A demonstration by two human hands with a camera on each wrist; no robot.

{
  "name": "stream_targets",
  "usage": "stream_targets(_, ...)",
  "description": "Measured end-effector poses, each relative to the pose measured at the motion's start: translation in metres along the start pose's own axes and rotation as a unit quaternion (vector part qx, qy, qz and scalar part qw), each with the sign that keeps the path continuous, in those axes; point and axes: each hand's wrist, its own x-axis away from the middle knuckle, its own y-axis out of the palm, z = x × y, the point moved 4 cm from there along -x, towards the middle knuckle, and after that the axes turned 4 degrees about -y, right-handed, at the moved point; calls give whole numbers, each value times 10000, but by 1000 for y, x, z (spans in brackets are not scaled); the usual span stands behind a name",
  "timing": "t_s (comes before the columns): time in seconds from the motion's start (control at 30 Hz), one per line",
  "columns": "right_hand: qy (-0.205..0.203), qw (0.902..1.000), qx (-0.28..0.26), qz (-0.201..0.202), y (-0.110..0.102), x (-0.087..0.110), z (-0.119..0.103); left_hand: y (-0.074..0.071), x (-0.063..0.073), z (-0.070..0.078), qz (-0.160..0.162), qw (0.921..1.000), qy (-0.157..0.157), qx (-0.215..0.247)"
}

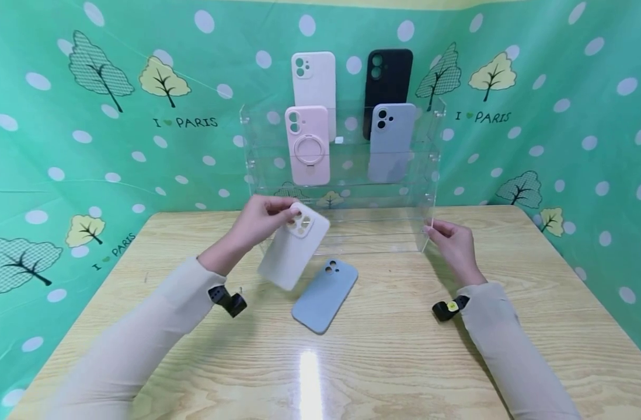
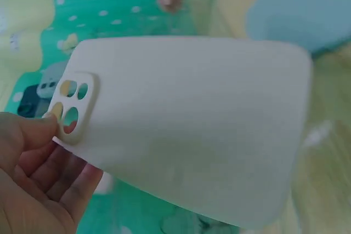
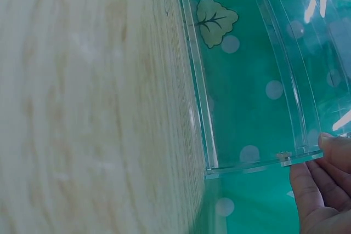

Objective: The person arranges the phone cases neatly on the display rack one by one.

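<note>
My left hand (image 1: 262, 221) pinches a white phone case (image 1: 294, 251) by its camera-cutout corner, thumb over the raised ring of holes. The case hangs tilted above the table, and in the left wrist view its plain back (image 2: 186, 119) fills the middle. Just below and to the right of it, a blue-grey phone case (image 1: 326, 297) lies flat on the wood. On the other side, my right hand (image 1: 455, 245) pinches the lower right side edge of a clear acrylic display rack (image 1: 428, 233); the right wrist view shows thumb and fingers on that clear panel (image 3: 258, 165).
The rack's tiers carry a white case (image 1: 315, 76), a black case (image 1: 389, 76), a pink case with a ring (image 1: 307, 166) and a pale blue case (image 1: 391, 143). A green printed cloth (image 1: 194, 157) hangs behind the wooden table (image 1: 383, 356).
</note>
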Motion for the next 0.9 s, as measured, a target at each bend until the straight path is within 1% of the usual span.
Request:
stream_targets(0.1, 0, 10000, 10, 1, 0, 0, 0, 1, -8, 12, 191, 9983, 62, 547)
stream_targets(0.2, -42, 10000, -28, 21, 0, -1, 1, 2, -15, 24, 382, 9929, 137, 1121)
stream_targets(0.3, -53, 10000, -72, 42, 0, -1, 1, 5, -25, 37, 534, 9836, 208, 1711)
stream_targets(0.47, -47, 9999, -90, 74, 0, -1, 2, 11, -40, 61, 715, 9650, 169, 2519)
stream_targets(0.6, -42, 9999, -69, 80, 0, -1, 2, 19, -49, 80, 722, 9561, 213, 2834)
stream_targets(0.67, -52, 9999, -65, 77, 0, -1, 1, 24, -54, 88, 736, 9536, 272, 2907)
stream_targets(0.73, -70, 9999, -53, 71, 0, -1, 1, 28, -59, 95, 807, 9527, 327, 2911)
stream_targets(0.9, -135, 9999, -34, 60, -1, -2, -1, 38, -72, 109, 1095, 9439, 390, 3091)
